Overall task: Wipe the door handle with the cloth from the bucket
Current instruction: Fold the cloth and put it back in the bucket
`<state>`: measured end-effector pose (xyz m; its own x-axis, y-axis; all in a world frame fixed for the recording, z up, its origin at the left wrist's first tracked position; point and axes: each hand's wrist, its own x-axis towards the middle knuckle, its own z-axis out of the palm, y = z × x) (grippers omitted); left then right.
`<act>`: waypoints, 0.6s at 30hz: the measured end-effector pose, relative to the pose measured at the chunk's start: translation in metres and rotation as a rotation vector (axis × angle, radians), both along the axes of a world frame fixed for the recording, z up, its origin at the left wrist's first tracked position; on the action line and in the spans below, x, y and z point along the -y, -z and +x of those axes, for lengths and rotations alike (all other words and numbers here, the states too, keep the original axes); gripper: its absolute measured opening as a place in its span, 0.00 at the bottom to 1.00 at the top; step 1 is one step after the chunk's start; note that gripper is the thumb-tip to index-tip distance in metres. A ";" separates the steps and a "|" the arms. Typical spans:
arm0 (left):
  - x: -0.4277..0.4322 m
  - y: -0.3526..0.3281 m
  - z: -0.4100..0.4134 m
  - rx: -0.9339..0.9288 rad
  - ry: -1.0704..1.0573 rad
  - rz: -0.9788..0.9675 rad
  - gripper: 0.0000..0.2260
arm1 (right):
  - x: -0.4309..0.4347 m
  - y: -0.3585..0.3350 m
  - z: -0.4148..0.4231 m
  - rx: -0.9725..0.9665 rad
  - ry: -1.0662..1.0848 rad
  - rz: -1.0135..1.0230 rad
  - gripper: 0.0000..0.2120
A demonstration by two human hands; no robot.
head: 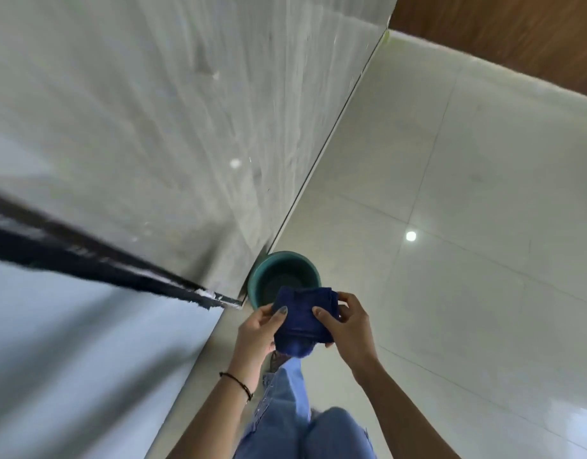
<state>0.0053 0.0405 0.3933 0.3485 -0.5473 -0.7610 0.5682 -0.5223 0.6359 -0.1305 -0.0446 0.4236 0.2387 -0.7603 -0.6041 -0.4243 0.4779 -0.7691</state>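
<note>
A dark blue cloth is folded between both hands, held just above and in front of a teal bucket that stands on the floor against the foot of the wall. My left hand pinches the cloth's left side with the thumb on top. My right hand grips its right side. No door handle is in view.
A grey glossy wall or door panel fills the left, with a blurred dark frame edge running across it. Pale floor tiles spread to the right, and a wooden surface sits at the top right. My legs in blue jeans are below.
</note>
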 end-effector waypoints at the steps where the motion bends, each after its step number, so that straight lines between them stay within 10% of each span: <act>1: 0.016 0.020 0.006 0.017 -0.006 0.041 0.15 | 0.018 0.021 0.006 -0.007 -0.042 0.033 0.16; 18: 0.127 0.515 0.041 0.041 -0.365 0.539 0.15 | 0.142 0.506 0.108 -0.315 -0.443 0.340 0.28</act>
